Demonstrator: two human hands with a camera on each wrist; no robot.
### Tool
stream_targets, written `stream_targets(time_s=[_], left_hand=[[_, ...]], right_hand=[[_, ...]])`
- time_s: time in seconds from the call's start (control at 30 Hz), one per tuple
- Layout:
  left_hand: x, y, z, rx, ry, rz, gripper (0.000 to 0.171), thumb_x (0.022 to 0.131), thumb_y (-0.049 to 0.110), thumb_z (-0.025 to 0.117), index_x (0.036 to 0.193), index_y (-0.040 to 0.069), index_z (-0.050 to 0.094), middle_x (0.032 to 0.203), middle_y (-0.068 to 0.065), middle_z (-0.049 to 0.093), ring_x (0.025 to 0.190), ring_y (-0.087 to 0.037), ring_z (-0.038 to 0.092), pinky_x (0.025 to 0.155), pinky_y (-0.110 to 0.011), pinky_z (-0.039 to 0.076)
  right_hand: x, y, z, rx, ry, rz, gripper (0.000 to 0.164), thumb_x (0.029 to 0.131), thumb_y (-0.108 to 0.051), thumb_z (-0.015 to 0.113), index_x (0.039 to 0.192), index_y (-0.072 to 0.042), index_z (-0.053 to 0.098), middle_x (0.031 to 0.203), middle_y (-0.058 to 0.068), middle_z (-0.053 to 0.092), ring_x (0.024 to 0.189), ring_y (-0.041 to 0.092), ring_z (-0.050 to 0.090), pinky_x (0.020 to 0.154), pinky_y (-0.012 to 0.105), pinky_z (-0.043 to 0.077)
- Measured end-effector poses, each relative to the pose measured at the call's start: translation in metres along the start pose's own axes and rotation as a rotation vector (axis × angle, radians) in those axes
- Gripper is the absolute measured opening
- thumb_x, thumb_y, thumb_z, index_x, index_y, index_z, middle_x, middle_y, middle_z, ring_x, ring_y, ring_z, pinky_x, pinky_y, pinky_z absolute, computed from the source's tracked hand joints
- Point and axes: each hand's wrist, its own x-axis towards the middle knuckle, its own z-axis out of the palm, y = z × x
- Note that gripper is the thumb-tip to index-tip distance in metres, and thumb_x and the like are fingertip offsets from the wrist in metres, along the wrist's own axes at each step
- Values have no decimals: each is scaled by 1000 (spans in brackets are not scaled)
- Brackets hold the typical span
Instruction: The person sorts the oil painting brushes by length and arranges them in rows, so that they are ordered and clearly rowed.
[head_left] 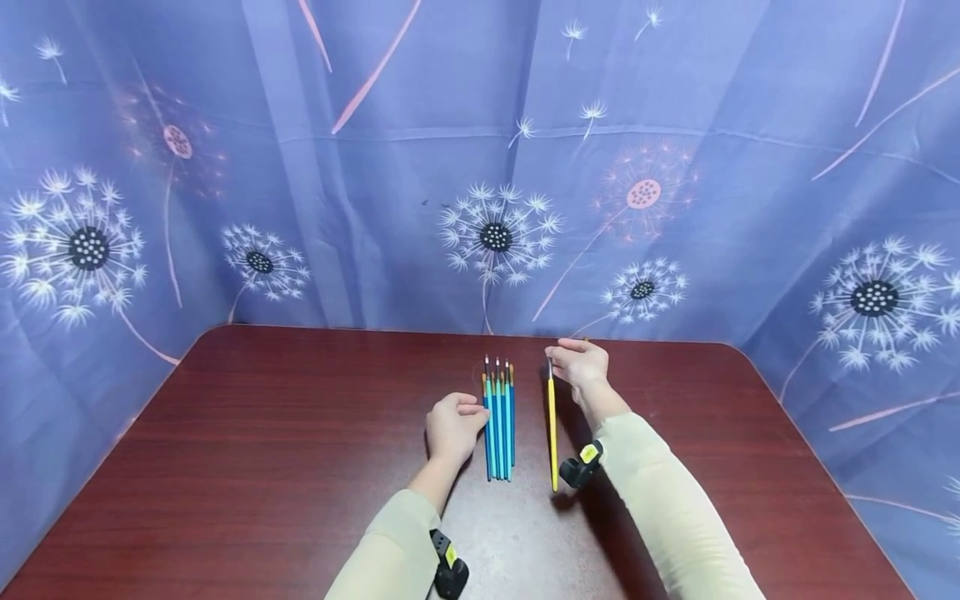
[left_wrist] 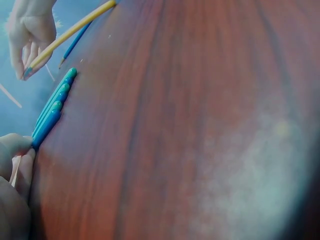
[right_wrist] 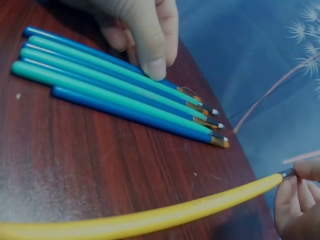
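In the head view, a row of several light teal and dark blue paintbrushes (head_left: 499, 429) lies side by side, bristles toward the back edge. My left hand (head_left: 453, 429) is at the row's left side, its thumb (right_wrist: 154, 65) touching the outermost dark blue brush. To the right of the row, my right hand (head_left: 581, 367) pinches a yellow paintbrush (head_left: 552, 433) by its metal ferrule (right_wrist: 288, 173), the handle pointing back toward me. Its bristles are hidden by the fingers. One dark blue paintbrush (right_wrist: 132, 116) at the row's right side sits slightly nearer the back than the others.
The brushes lie on a dark red wood-grain table (head_left: 300, 450) with rounded back corners. A blue curtain (head_left: 390, 208) with dandelion prints hangs behind and along both sides. Each sleeve carries a black wrist camera (head_left: 581, 467).
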Motion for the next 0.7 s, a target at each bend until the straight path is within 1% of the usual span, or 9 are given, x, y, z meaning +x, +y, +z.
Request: stream_targets(time_s=[0.07, 0.17, 0.23, 0.33, 0.37, 0.47, 0.6, 0.7], left_hand=[[0, -1, 1, -3, -4, -9, 23, 79, 24, 76, 96, 11, 69, 84, 0, 75, 78, -12, 71, 77, -36, 54], [1, -2, 1, -5, -3, -6, 23, 79, 24, 76, 96, 11, 69, 84, -1, 75, 77, -12, 71, 77, -36, 54], [1, 0, 1, -3, -8, -1, 23, 79, 24, 76, 97, 11, 69, 85, -1, 75, 78, -12, 71, 78, -36, 54], [1, 2, 0, 11, -12, 7, 23, 79, 24, 75, 97, 10, 69, 85, -1, 75, 79, -13, 71, 78, -37, 53], [1, 3, 0, 17, -12, 10, 23, 79, 24, 75, 97, 10, 69, 85, -1, 75, 79, -13, 71, 79, -37, 53], [0, 2, -1, 26, -6, 0, 23, 79, 23, 76, 96, 10, 69, 85, -1, 75, 78, -13, 71, 78, -36, 53], [-1, 1, -2, 24, -1, 4, 22, 78, 23, 76, 95, 10, 69, 84, -1, 75, 78, -13, 71, 78, -37, 53], [-1, 0, -3, 14, -3, 3, 23, 79, 23, 76, 96, 10, 69, 85, -2, 75, 78, -13, 72, 79, -37, 53]], right_hand=[[-1, -1, -3, 32, -26, 5, 50, 81, -2, 67, 128, 5, 53, 68, -8, 66, 60, 1, 63, 57, 18, 54], [-3, -4, -7, 82, -72, 10, 51, 83, 0, 64, 131, 6, 48, 61, -11, 64, 57, 1, 61, 55, 17, 53], [-4, -7, -10, 114, -98, 16, 50, 84, 1, 63, 131, 5, 47, 62, -10, 65, 57, 1, 60, 55, 17, 53], [-6, -10, -16, 156, -125, 27, 42, 84, 1, 63, 124, 0, 50, 65, -10, 67, 57, 2, 61, 55, 18, 53], [-7, -10, -18, 166, -131, 32, 39, 84, 1, 63, 121, -2, 51, 66, -10, 68, 58, 2, 61, 55, 18, 53], [-9, -11, -23, 178, -153, 48, 36, 85, 1, 62, 118, -5, 52, 68, -10, 69, 59, 2, 61, 56, 18, 53], [-10, -10, -32, 194, -171, 47, 41, 85, 1, 63, 124, -1, 49, 68, -10, 69, 58, 3, 61, 56, 18, 53], [-10, -10, -37, 210, -181, 41, 36, 86, 0, 62, 120, -2, 50, 68, -9, 69, 59, 3, 62, 57, 19, 54]])
